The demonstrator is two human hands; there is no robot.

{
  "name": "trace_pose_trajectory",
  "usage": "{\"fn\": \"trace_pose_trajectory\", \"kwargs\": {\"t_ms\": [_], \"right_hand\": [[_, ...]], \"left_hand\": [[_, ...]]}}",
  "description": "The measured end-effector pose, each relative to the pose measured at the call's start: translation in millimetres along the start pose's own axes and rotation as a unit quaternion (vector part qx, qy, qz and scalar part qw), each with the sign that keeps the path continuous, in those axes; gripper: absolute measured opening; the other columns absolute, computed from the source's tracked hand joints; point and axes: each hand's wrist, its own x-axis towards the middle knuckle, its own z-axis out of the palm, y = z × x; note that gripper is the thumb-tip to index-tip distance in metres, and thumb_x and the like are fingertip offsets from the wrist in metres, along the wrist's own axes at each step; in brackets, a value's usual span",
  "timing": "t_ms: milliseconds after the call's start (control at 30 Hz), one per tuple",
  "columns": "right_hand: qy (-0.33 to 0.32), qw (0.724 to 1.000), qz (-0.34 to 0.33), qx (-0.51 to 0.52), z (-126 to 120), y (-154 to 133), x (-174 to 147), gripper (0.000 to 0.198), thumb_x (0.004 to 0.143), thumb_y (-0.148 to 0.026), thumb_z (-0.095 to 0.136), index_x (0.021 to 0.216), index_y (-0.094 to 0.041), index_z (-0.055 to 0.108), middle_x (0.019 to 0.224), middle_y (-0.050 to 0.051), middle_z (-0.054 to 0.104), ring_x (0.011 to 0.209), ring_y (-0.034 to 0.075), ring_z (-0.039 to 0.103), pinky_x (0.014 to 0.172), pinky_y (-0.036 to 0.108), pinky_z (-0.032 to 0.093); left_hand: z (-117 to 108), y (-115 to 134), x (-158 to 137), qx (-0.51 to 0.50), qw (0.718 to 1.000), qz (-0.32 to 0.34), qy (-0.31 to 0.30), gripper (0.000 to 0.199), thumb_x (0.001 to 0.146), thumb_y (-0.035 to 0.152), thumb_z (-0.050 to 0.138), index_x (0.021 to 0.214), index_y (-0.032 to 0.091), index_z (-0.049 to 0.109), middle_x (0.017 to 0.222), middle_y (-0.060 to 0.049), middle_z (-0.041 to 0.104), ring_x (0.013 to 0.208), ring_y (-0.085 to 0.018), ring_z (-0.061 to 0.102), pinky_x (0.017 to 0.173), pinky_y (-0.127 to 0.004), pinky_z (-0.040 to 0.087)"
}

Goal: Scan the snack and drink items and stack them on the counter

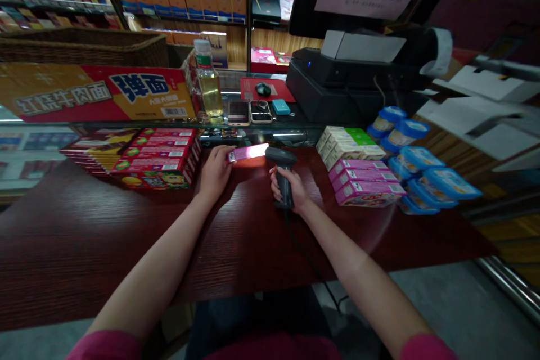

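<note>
My right hand [291, 187] is wrapped round the handle of a dark barcode scanner [285, 160], its cable trailing down over the table edge. The scanner's head points left at a slim pink box [248, 152], and bright light falls on the box's right end. My left hand [217, 169] grips the left end of that box, just above the dark red wooden table [236, 236]. Just left of my left hand are stacked red boxes [158, 157]. Right of the scanner lie stacked pink-purple boxes [365, 183], with cream and green boxes [348, 143] behind them.
Blue-lidded tubs [439, 180] are piled at the right. Behind the table, a glass counter holds a noodle carton [97, 93], a bottle [208, 84], two phones [260, 112], a mouse [263, 89] and a black cash register [337, 84]. The scanner's cable [312, 261] hangs near my lap.
</note>
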Motion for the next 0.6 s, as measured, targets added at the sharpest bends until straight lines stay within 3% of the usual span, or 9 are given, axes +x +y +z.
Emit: {"fn": "trace_pose_trajectory", "kwargs": {"t_ms": [167,333,467,600], "right_hand": [[-0.003,1.000,-0.005,-0.001,1,-2,-4,0.036,0.076,-0.046,0.080,0.091,-0.019,0.062,0.063,-0.006,0.055,0.039,0.008,0.044,0.031,0.019,0.034],[-0.011,1.000,-0.003,0.013,-2,-12,-20,0.030,0.080,-0.043,0.076,0.093,-0.020,0.062,0.068,-0.005,0.055,0.043,0.007,0.042,0.034,0.017,0.035],[-0.024,0.999,0.022,0.025,-6,-16,-27,0.031,0.078,-0.042,0.076,0.094,-0.019,0.064,0.070,-0.004,0.055,0.045,0.007,0.041,0.035,0.017,0.036],[-0.027,0.999,0.046,0.010,-6,-11,-28,0.028,0.080,-0.041,0.073,0.094,-0.018,0.065,0.070,-0.003,0.053,0.046,0.008,0.041,0.035,0.017,0.037]], "left_hand": [[-4,3,-2,-0.010,1.000,-0.014,-0.005,0.046,0.088,0.006,0.060,0.131,0.023,0.061,0.129,-0.010,0.063,0.123,-0.025,0.062,0.109,-0.041,0.052],[-25,6,-18,-0.061,0.998,0.021,-0.029,0.043,0.091,0.016,0.068,0.133,0.022,0.060,0.129,-0.010,0.067,0.123,-0.024,0.063,0.110,-0.043,0.052],[-55,1,-44,-0.132,0.989,-0.012,-0.060,0.049,0.090,0.023,0.071,0.137,0.023,0.057,0.135,-0.011,0.067,0.125,-0.024,0.065,0.113,-0.044,0.051],[-105,-12,-76,-0.236,0.963,-0.090,-0.098,0.048,0.085,0.032,0.078,0.129,0.021,0.062,0.128,-0.011,0.071,0.118,-0.025,0.069,0.106,-0.042,0.056]]}}
